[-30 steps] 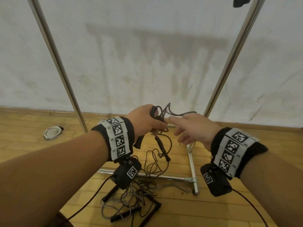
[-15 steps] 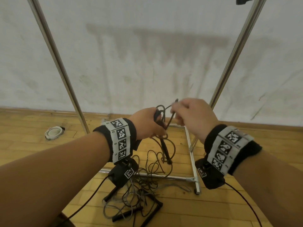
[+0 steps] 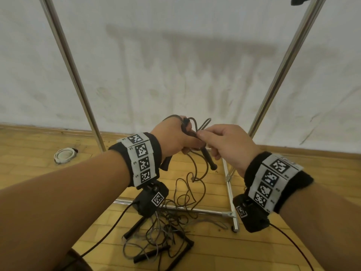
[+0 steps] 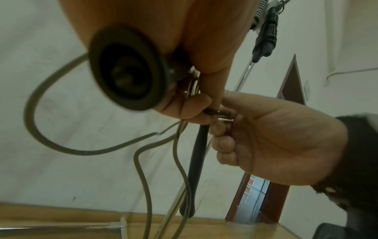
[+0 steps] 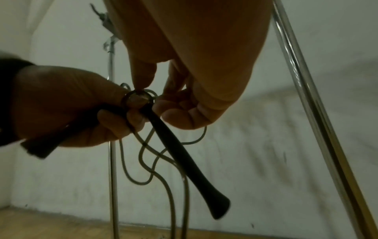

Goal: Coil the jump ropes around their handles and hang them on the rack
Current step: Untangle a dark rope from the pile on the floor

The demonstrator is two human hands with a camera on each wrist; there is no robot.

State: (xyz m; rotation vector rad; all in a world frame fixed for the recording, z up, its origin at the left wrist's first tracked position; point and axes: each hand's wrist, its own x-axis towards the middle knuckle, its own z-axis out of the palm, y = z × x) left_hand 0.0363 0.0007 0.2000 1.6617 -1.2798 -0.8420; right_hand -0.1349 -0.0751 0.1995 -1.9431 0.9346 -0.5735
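Observation:
My left hand (image 3: 186, 141) grips one black handle (image 3: 166, 163) of a jump rope at chest height; that handle's round end cap (image 4: 124, 71) fills the left wrist view. The second black handle (image 3: 209, 157) hangs slanting down from the same fist (image 5: 61, 105). My right hand (image 3: 201, 134) pinches the thin dark rope (image 3: 203, 123) right at the handle tops, where it makes small loops. The remaining rope (image 3: 193, 178) trails down to the floor. The chrome rack (image 3: 283, 65) stands just behind, its right post (image 5: 306, 97) close to my right wrist.
A tangle of other jump ropes with black handles (image 3: 160, 237) lies on the wooden floor under my hands, by the rack's base bars (image 3: 228, 182). A coiled rope (image 4: 267, 29) hangs high on the rack. A white round lid (image 3: 64, 155) lies at the left near the wall.
My right hand, open and reaching a second ago, has pinched the rope, lifted it, and brought it back down against the handles. The left hand rose a little, keeping its hold.

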